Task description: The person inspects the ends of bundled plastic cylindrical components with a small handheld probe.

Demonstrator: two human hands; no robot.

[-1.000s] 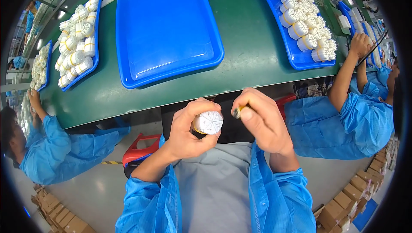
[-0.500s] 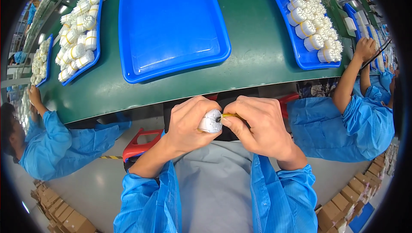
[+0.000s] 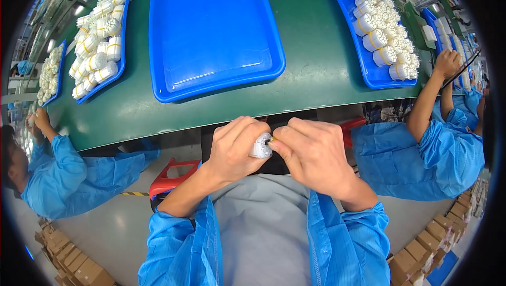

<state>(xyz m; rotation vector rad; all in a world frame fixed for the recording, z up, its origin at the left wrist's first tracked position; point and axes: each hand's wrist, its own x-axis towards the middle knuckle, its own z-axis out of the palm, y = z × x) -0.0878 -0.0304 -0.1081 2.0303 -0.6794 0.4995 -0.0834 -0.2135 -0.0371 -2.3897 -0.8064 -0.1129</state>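
My left hand [image 3: 235, 146] is closed round a short white cylindrical bundle [image 3: 260, 148], whose end faces my right hand. A dark spot shows at the middle of that end. My right hand [image 3: 315, 154] pinches a thin yellow piece [image 3: 273, 139] against this end; its dark tip meets the bundle. Fingers cover most of the yellow piece, so its kind cannot be made out. Both hands are just in front of the table's near edge, above my lap.
On the green table [image 3: 311, 49] stands a bare blue tray [image 3: 216, 33]. Blue trays with white, yellow-banded bundles stand left [image 3: 100, 49] and right [image 3: 385, 38]. Co-workers in blue sit either side. A red stool [image 3: 174, 176] is at my left; cardboard boxes [image 3: 79, 262] line the floor.
The bundle has turned slightly in my left hand, and my right fingers have closed in nearer its end, covering more of the yellow piece. The view has shifted a little.
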